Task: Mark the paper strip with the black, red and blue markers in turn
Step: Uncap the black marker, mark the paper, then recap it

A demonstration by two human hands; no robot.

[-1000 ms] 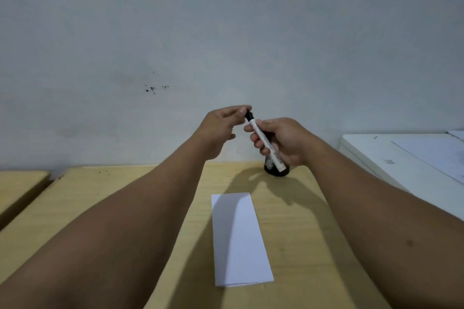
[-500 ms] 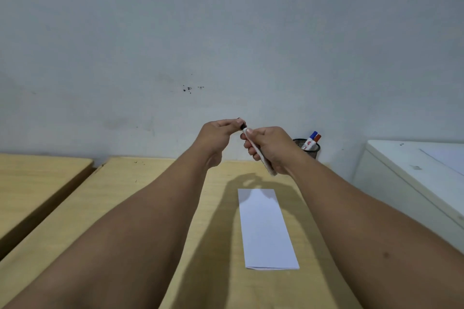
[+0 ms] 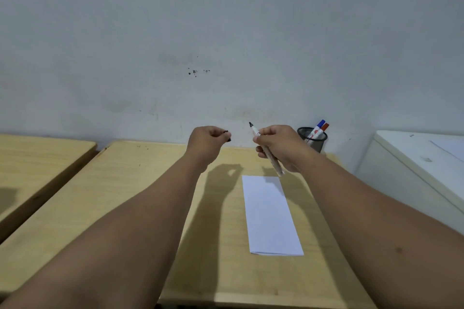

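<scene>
**Black marker uncapped, paper strip still blank**

The black marker (image 3: 266, 150) was a light, stiff plastic barrel, smooth enough to twist in a loose pinch, so it would likely handle best gripped around the middle of the barrel, close enough to the nib for control. The paper strip (image 3: 271, 216) looked thin and floppy (apparently folded, with a doubled edge at its near end) and would probably slide on the smooth wooden tabletop (image 3: 140, 203) under a moving tip unless a free finger pinned it.

The right hand (image 3: 278, 148) was closed around the marker's barrel, thumb and fingers wrapped about its middle, the bare black nib pointing up and away toward the wall and the tail end slanting down over the strip's far edge without touching it. The left hand (image 3: 208, 143) was curled nearly shut, fingertips pinching a small black piece, apparently the cap (image 3: 227, 135), held apart from the nib.

The strip lay flat toward the right side of the tabletop, lengthwise between far and near edges, showing no marks. At the far right corner stood a mesh pen cup (image 3: 313, 142) holding the blue marker (image 3: 318, 126) and red marker (image 3: 324, 128), caps up.
</scene>
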